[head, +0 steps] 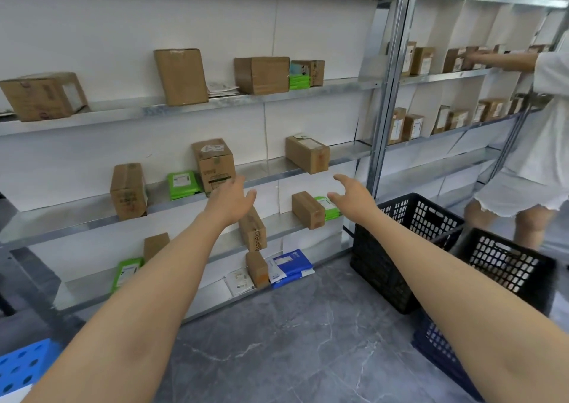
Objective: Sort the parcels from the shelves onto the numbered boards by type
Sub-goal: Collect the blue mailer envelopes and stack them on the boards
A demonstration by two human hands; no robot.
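Metal shelves (pixel 184 106) hold brown cardboard parcels and green mailer bags. Both my arms reach forward toward the middle shelves. My left hand (pixel 234 197) is spread open in front of a tall brown box (pixel 214 164) and holds nothing. My right hand (pixel 351 196) is open too, fingers apart, just right of a small brown box (pixel 308 210) with a green bag (pixel 331 208) behind it. Another brown box (pixel 307 153) sits on the shelf above, between my hands. A green bag (pixel 183 184) lies left of the tall box.
Two black perforated crates (pixel 409 217) (pixel 505 261) stand on the grey floor at right, a dark blue crate (pixel 437 347) below them. A blue perforated object (pixel 21 365) is at bottom left. Another person (pixel 535 143) reaches into the right-hand shelves. Blue and white mailers (pixel 289 265) lie on the bottom shelf.
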